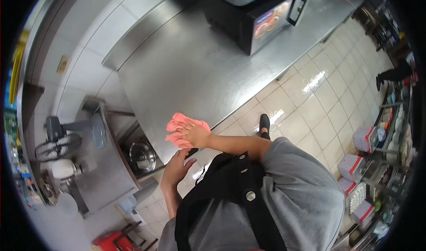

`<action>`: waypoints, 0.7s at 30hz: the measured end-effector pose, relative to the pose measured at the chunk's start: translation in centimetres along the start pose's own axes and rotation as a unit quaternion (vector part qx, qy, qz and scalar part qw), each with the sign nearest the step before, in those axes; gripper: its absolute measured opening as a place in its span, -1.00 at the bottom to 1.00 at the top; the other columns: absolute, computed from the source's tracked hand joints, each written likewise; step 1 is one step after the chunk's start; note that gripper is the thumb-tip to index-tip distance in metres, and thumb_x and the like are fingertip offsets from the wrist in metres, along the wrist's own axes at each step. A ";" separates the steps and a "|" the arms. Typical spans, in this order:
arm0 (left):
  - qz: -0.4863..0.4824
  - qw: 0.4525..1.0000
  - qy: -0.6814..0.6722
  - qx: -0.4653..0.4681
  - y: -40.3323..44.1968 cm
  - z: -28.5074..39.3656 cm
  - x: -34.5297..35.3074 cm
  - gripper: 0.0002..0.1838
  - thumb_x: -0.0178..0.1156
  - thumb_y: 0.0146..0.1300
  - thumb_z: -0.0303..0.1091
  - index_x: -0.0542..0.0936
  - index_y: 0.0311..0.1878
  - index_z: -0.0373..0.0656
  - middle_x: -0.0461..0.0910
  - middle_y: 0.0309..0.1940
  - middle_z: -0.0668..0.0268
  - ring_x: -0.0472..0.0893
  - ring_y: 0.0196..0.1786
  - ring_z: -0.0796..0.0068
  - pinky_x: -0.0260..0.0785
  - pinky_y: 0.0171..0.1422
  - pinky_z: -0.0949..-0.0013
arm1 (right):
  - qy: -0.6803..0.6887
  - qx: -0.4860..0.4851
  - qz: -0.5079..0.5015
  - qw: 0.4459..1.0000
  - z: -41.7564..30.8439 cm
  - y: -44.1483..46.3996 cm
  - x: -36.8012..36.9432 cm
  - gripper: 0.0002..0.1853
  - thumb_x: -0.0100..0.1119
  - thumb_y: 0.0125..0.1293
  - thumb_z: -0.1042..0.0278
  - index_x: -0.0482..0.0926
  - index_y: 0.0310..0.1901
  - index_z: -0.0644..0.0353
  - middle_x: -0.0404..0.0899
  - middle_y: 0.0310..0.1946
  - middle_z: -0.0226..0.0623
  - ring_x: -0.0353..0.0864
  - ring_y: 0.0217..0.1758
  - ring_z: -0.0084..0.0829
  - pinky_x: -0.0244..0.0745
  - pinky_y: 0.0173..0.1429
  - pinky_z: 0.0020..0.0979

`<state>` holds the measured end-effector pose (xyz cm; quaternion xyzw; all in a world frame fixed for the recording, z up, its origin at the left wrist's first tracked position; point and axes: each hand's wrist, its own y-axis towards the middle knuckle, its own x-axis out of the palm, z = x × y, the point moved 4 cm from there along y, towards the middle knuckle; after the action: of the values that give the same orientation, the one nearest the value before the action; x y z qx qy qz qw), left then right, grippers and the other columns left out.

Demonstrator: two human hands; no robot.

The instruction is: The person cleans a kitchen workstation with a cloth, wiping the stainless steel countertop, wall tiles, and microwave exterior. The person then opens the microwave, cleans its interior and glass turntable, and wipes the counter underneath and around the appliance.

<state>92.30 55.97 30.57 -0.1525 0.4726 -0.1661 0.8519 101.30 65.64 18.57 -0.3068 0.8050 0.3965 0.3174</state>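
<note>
My right hand [195, 134] holds a bunched pink cloth [178, 118] down against the steel table [177, 69], close to its near left corner. The fingers are spread over the cloth, and folds of it stick out past them. At the table's near edge, just below the cloth, is my left hand [176, 170]. Its thumb stands away from the fingers, and nothing shows in it. The fingertips are beside the edge; whether they touch it I cannot tell.
A black machine with a picture label [270, 24] stands on the table's far part. Left are a steel bowl [142, 157], a lower steel counter [104, 171] and a grey fan [57, 146]. A rack with boxes [353, 164] lines the right. A red stool [113, 241] is lower left.
</note>
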 end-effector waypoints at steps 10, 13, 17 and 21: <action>0.010 0.990 0.001 0.138 13.4 17.1 0.2 -0.59 0.23 0.32 -0.18 0.50 0.15 -0.17 0.60 0.03 0.10 0.61 0.06 0.09 0.46 0.09 0.17 | -0.251 0.246 0.278 0.894 22.8 -16.0 -28.4 -0.71 0.29 0.17 0.21 0.72 -0.03 -0.16 0.53 0.13 -0.47 0.34 0.32 -0.25 0.23 0.38 -0.22; -0.014 0.988 -0.006 0.156 17.2 21.2 1.8 -0.60 0.23 0.33 -0.18 0.50 0.15 -0.16 0.60 0.03 0.10 0.61 0.06 0.11 0.46 0.09 0.18 | -0.300 0.312 0.291 0.853 31.9 -22.2 -35.3 -0.70 0.24 0.23 0.24 0.64 0.02 -0.09 0.50 0.17 -0.43 0.29 0.36 -0.09 0.19 0.45 -0.13; 0.000 0.991 0.016 0.135 21.1 25.4 2.7 -0.60 0.23 0.33 -0.19 0.51 0.15 -0.17 0.59 0.04 0.11 0.62 0.04 0.13 0.47 0.06 0.19 | -0.323 0.401 0.307 0.800 41.6 -28.2 -44.0 -0.67 0.18 0.28 0.20 0.63 0.07 -0.05 0.46 0.25 -0.41 0.32 0.40 -0.12 0.21 0.46 -0.18; 0.104 0.987 -0.047 0.109 23.2 28.0 1.9 -0.60 0.28 0.29 -0.36 0.52 0.18 -0.16 0.59 0.08 0.13 0.64 0.00 0.25 0.50 0.03 0.27 | -0.267 0.436 0.445 0.735 46.7 -32.7 -49.9 -0.47 0.15 0.32 0.38 0.37 0.33 -0.06 0.34 0.32 -0.34 0.36 0.33 -0.21 0.31 0.37 -0.25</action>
<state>120.42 78.82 33.63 -0.0164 0.4241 -0.1195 0.8976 168.59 100.41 19.06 0.3767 0.8165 0.1642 0.4054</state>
